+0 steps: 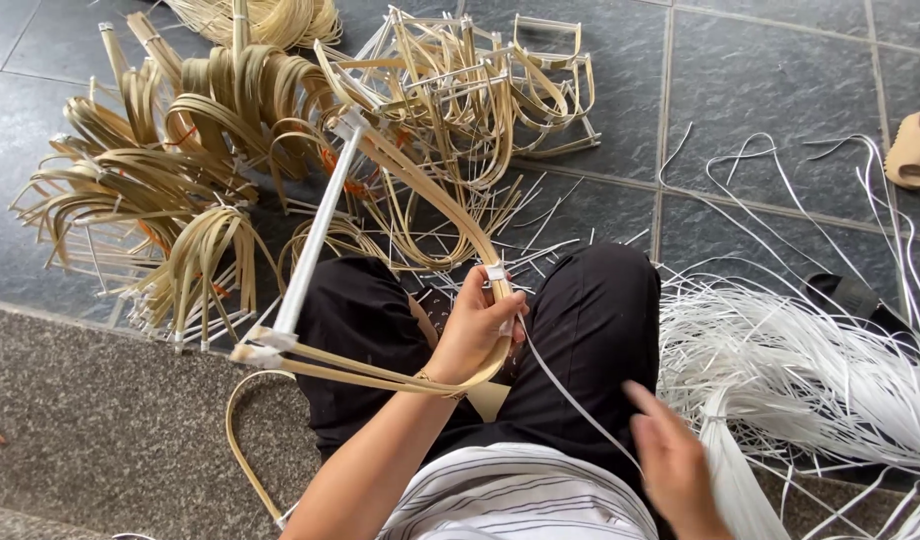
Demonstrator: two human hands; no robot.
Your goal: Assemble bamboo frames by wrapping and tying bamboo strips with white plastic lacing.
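Right hand (pixel 670 470) blurred, grip unclear, by thin white plastic strip (pixel 570 395). Left hand (pixel 475 325) clamped curved tan bamboo strip bundle (pixel 430 190) over lap; looked light, springy, best held at binding.

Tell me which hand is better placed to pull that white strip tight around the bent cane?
Probably the right hand: it is at the loose end of the white strip, near the pile of white strips. The left hand is busy clasping the bent cane bow where the strip is bound.
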